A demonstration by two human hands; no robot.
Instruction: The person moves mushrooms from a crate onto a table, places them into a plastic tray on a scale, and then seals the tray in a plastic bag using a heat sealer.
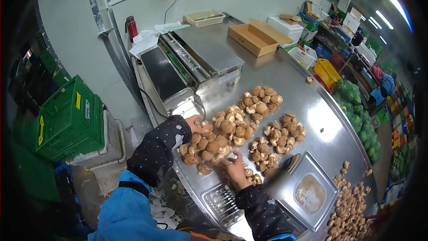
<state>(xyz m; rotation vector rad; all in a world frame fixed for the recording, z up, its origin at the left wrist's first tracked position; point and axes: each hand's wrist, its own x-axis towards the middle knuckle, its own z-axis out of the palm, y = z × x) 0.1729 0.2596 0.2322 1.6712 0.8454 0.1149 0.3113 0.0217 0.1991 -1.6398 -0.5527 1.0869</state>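
Brown shiitake mushrooms (214, 145) lie heaped on the steel table. At the heap's left edge my left hand (196, 125) curls its fingers around a mushroom (207, 128). My right hand (235, 170) is at the heap's near side, its fingers apart and touching mushrooms that are partly blurred; its palm side is hidden. Smaller mushroom clusters sit to the right, one at the back (261, 102), another (285, 131) and one nearer me (264, 155). Right of my right hand is a scale (327, 205) with a steel pan.
A film-wrapping machine (196, 62) stands at the back left of the table (312, 102). Behind are an open cardboard box (252, 40) and a white tray (205, 19). Many loose mushrooms (350, 209) lie at right. Green crates (71, 120) are stacked at left.
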